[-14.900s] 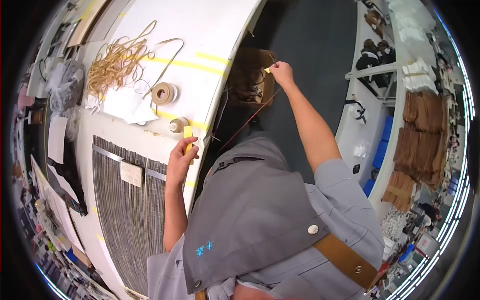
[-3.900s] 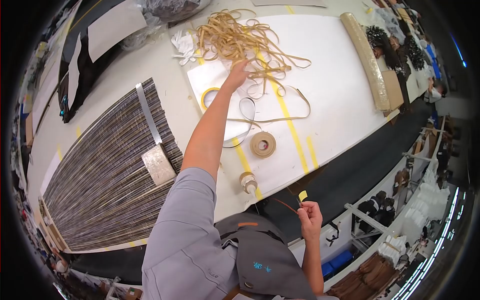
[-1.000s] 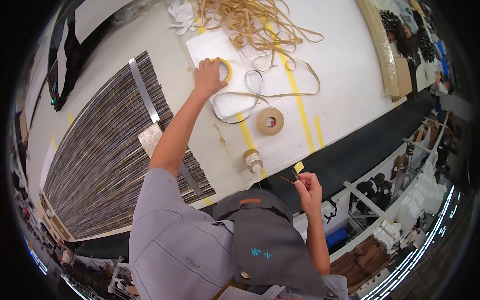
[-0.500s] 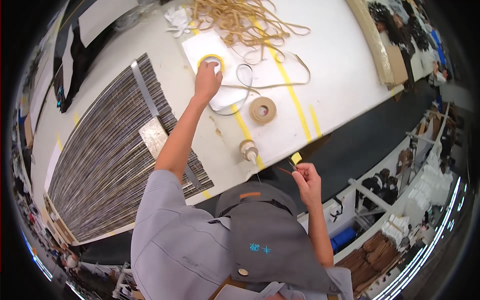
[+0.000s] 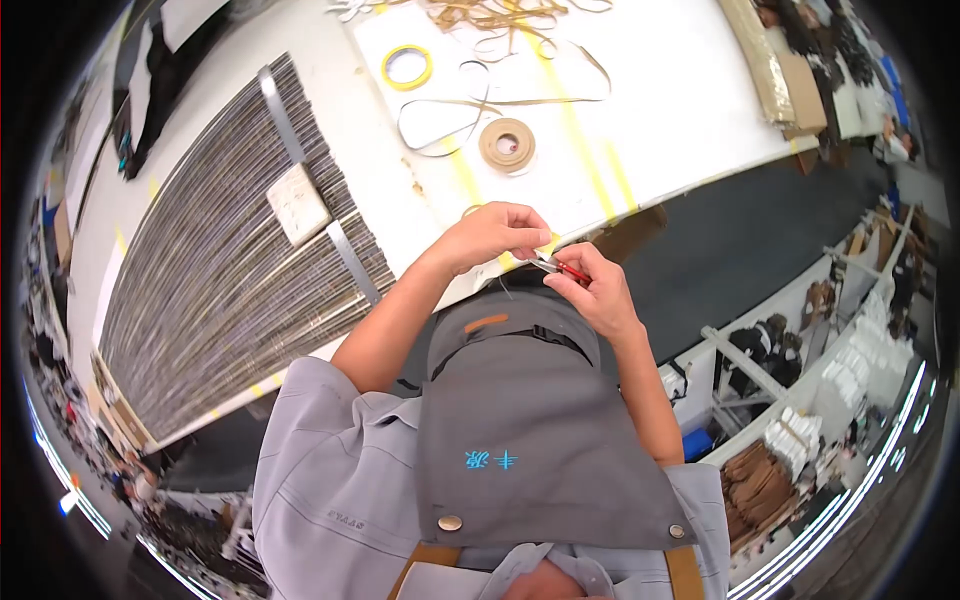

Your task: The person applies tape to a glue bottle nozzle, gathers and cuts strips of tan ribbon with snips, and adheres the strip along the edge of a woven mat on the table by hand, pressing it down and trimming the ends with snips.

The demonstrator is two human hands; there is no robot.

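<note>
My left hand (image 5: 497, 236) is at the table's front edge, thumb and fingers pinched at a small piece of yellow tape (image 5: 550, 244), mostly hidden by the fingertips. Close beside it, my right hand (image 5: 600, 288) is closed around small red-handled snips (image 5: 572, 272), their metal blades pointing towards the left fingertips. A roll of brown tape (image 5: 507, 146) lies flat beyond the hands. Farther off, a yellow tape roll (image 5: 407, 67) rests on white sheets, near a loose loop of thin strip (image 5: 487, 103).
Dark striped strips (image 5: 220, 250) are fanned out at the left under a metal ruler (image 5: 281, 115) and a wrapped block (image 5: 298, 204). Tangled tan strips (image 5: 490, 14) lie at the far side. A rack of goods (image 5: 745, 370) stands to the right.
My left hand has left the yellow tape roll and come down beside my right hand. My right hand has moved slightly up and left with the snips. The view has shifted.
</note>
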